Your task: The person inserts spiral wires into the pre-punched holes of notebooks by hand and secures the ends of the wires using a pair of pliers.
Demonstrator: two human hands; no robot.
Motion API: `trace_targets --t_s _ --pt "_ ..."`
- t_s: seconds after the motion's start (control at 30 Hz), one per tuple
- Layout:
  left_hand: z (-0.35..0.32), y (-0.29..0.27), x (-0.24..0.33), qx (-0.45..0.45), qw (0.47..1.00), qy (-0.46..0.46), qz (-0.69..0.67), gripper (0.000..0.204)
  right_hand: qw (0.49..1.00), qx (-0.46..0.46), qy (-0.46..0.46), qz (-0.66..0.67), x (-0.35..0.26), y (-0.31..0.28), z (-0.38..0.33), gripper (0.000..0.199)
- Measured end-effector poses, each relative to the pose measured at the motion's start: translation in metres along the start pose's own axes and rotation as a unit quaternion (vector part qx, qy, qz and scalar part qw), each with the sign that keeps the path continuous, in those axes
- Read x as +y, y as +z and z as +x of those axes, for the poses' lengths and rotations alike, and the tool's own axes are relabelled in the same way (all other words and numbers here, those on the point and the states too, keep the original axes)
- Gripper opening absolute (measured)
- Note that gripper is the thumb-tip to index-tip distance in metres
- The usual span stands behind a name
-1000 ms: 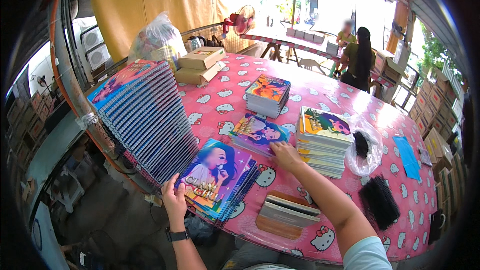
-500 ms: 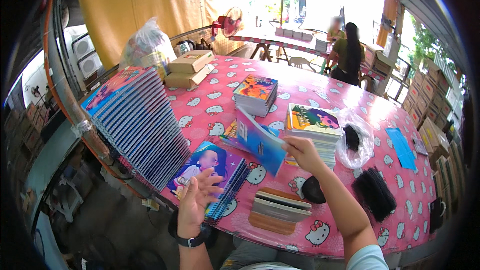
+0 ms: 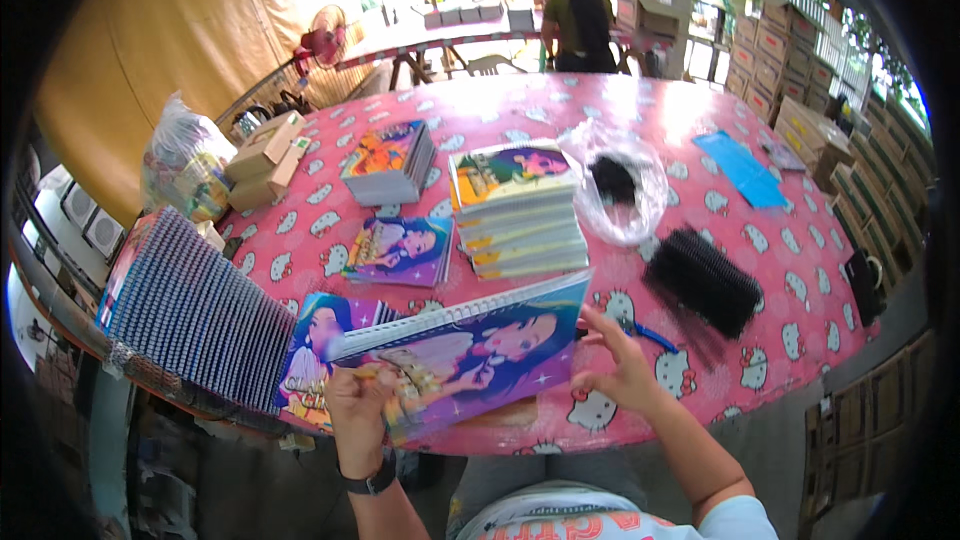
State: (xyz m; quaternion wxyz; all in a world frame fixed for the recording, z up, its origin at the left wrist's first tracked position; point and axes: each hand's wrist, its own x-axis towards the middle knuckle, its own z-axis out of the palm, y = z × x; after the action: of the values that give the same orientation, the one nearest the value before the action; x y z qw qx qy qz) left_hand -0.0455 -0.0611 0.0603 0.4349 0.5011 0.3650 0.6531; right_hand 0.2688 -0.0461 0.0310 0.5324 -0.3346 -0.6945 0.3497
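My left hand [image 3: 362, 405], with a watch at its wrist, grips the lower left corner of a purple-blue notebook [image 3: 480, 350] with an illustrated cover. The notebook is tilted above the table's near edge, with a row of holes along its upper edge. At its right edge is my right hand [image 3: 615, 360], fingers apart; whether a fingertip touches the notebook I cannot tell. Partly behind the held notebook lie bound notebooks [image 3: 315, 345] with similar covers. A loose stack of purple covers [image 3: 400, 250] sits just beyond.
On the pink table [image 3: 690, 110] stand a tall pile of coil-bound notebooks [image 3: 195, 305], a page stack [image 3: 520, 230], another notebook stack [image 3: 390, 165], a plastic bag with black contents [image 3: 640, 205], black coils [image 3: 705, 280] and cartons [image 3: 268, 155]. Two people [image 3: 580, 20] are at a far table.
My left hand, open before, now grips a notebook. The blue sheet or cover my right hand held has left it. The view has turned to the right.
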Motion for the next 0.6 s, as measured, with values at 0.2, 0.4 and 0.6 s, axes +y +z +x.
trace_targets --t_s 0.2,0.4,0.6 --pt "0.023 0.021 0.013 -0.126 0.983 0.118 -0.069 0.022 0.997 -0.001 0.077 -0.029 0.006 -0.005 -0.004 0.030" --pt "0.014 0.011 -0.008 -0.083 0.995 0.063 0.001 0.019 0.992 -0.029 0.034 -0.117 0.016 0.004 -0.014 0.020" --pt "0.022 0.019 0.001 -0.086 0.995 0.050 0.013 0.019 0.993 -0.039 0.039 -0.101 0.018 0.003 -0.005 0.022"
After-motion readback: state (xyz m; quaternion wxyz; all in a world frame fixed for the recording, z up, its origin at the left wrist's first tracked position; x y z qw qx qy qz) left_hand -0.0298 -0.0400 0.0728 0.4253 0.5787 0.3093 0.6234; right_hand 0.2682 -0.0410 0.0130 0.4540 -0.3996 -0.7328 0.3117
